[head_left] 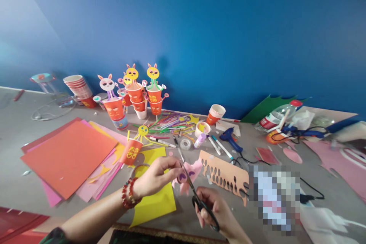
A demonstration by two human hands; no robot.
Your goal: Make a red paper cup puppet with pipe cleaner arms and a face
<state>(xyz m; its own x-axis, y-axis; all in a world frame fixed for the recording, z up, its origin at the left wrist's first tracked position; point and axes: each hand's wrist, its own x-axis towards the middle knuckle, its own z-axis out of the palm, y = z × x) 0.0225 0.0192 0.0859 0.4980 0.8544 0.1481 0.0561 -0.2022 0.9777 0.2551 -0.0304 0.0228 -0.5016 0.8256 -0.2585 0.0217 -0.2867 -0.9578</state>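
My left hand [157, 175], with a red bead bracelet on the wrist, pinches a piece of pink paper [195, 168] marked with purple hearts. In my right hand [219, 206] are black-handled scissors [192, 187], fingers through the loops. The blades point away from me and lie across the pink paper close to my left fingertips. I cannot tell whether they are cutting into it. Beneath my left hand lies a yellow sheet [160, 206]. A peach sheet [224, 171] with many cut-out holes lies just beyond my right hand.
Decorated orange paper cups [114, 108] with rabbit-faced figures stand at the back. Coloured paper sheets [71, 156] are stacked at left. Pipe cleaners [174, 124], tape [185, 144], markers [221, 146] and a blue glue gun [231, 139] with its cord lie ahead. A bottle [278, 116] is at right.
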